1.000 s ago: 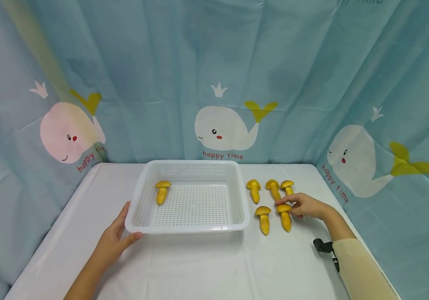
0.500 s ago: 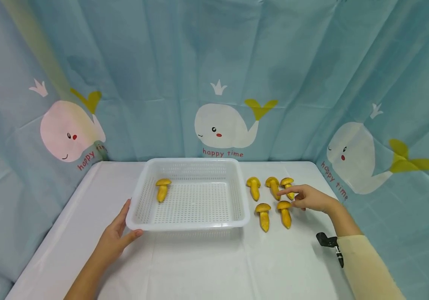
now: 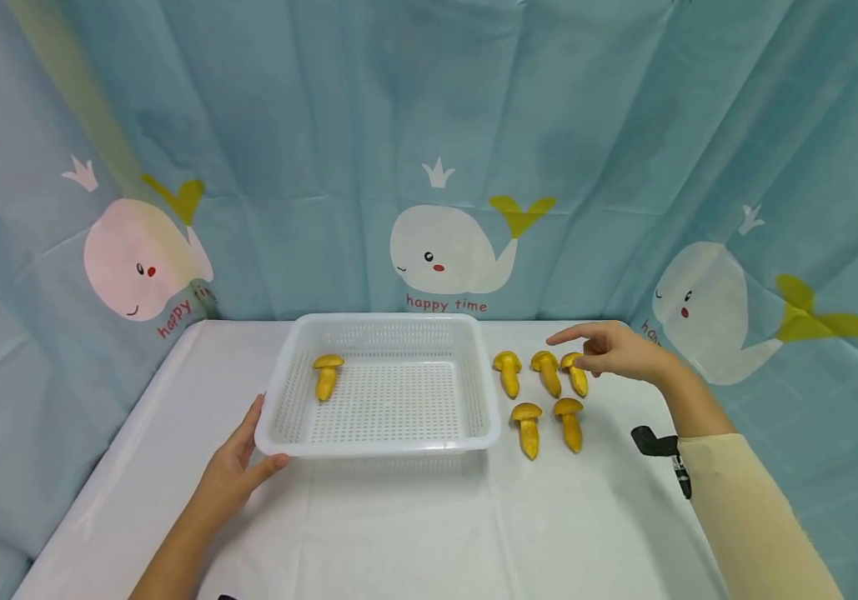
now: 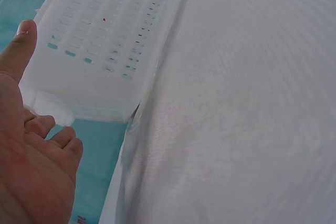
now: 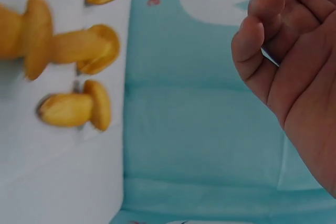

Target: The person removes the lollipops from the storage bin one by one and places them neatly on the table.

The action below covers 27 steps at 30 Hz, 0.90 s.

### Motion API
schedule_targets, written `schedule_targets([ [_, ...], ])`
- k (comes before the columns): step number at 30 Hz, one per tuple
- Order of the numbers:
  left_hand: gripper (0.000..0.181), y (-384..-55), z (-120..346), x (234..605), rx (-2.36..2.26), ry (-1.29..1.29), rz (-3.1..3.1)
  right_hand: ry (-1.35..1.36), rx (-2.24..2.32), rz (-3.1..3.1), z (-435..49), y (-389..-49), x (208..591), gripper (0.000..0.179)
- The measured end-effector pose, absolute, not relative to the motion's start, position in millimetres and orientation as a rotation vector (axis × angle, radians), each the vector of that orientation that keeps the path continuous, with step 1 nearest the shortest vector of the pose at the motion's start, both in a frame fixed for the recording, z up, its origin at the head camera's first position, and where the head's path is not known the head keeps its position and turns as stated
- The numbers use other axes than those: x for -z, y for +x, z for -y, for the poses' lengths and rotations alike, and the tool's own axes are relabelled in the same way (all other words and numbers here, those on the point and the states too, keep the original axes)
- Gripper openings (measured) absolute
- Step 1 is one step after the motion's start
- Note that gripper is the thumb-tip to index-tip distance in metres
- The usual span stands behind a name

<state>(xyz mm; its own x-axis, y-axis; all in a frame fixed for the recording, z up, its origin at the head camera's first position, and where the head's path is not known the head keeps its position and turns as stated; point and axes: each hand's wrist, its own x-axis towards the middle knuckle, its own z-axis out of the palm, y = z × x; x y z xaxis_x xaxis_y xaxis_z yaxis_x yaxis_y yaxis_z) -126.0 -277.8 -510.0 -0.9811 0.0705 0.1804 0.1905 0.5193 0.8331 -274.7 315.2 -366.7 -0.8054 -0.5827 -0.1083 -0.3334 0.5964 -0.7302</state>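
Note:
My left hand (image 3: 229,479) holds the front-left corner of a white perforated basket (image 3: 398,450), thumb at the front rim and fingers along the left side. In the left wrist view the other fingers curl beside the basket wall (image 4: 89,80). One yellow mushroom (image 3: 326,382) lies in the basket's left part. Several more lie right of it in two rows, including a back-right mushroom (image 3: 577,379) and a front-right mushroom (image 3: 570,427). My right hand (image 3: 624,350) hovers over the back-right mushroom, partly covering its cap, index finger extended, holding nothing.
A white cloth (image 3: 398,525) covers the table. Blue curtains (image 3: 286,233) printed with whales stand behind and at both sides. A black device (image 3: 654,442) sits at the right sleeve.
My right hand has risen and moved back, away from the front-right mushroom, and holds nothing. My left hand stays at the basket corner. The mushrooms have not visibly moved.

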Motion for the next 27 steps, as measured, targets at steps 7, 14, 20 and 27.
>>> schedule_targets([
  [7, 0.101, -123, 276, 506, 1.474, -0.211, 2.636, -0.769, 0.964, -2.599, -272, -285, 324, 0.037],
  [14, 0.1, -126, 277, 509, 1.504, -0.223, 2.622, -0.919, 0.955, -2.63, -228, -300, 294, 0.037],
  [20, 0.099, -128, 276, 510, 1.501, -0.239, 2.614, -0.998, 0.95, -2.635, -192, -311, 284, 0.036],
  [27, 0.1, -126, 278, 510, 1.526, -0.234, 2.602, -1.113, 0.973, -2.627, -149, -323, 280, 0.035],
])
